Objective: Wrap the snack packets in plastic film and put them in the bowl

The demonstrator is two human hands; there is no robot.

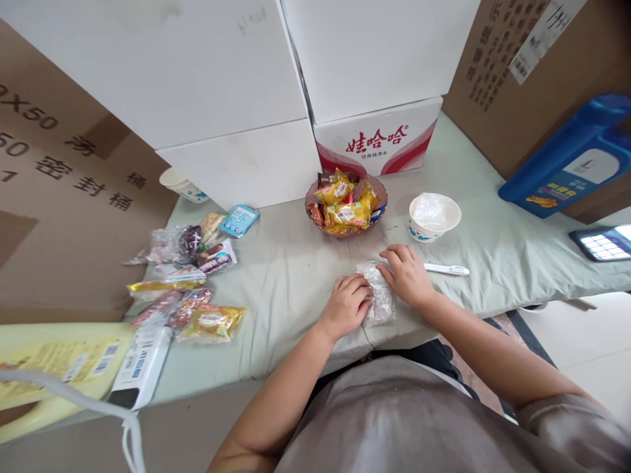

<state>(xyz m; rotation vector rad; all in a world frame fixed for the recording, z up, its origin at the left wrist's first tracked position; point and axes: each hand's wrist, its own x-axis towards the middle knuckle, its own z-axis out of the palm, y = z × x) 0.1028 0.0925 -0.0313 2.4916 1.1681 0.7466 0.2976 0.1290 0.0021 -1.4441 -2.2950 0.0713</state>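
A crumpled piece of clear plastic wrap [380,299] lies on the cloth near the table's front edge, between my hands. My left hand [346,305] has its curled fingers closed over the left side of the wrap. On the other side rests my right hand [408,276], its fingers stretched forward and apart, the thumb touching the wrap's upper right edge. A white plastic utensil [447,269] sticks out from behind the right hand. Beyond it stands a paper bowl [426,233] with clear plastic inside. Wrapped snacks fill a pinkish glass bowl [320,226] further back.
Several packaged snacks [214,322] are spread at the left, near a white box [142,364] and a yellow jug [64,355]. White cartons [377,141] line the back. At the right are a blue bottle [566,157] and a phone [604,244]. A pale cable [73,397] crosses the lower left.
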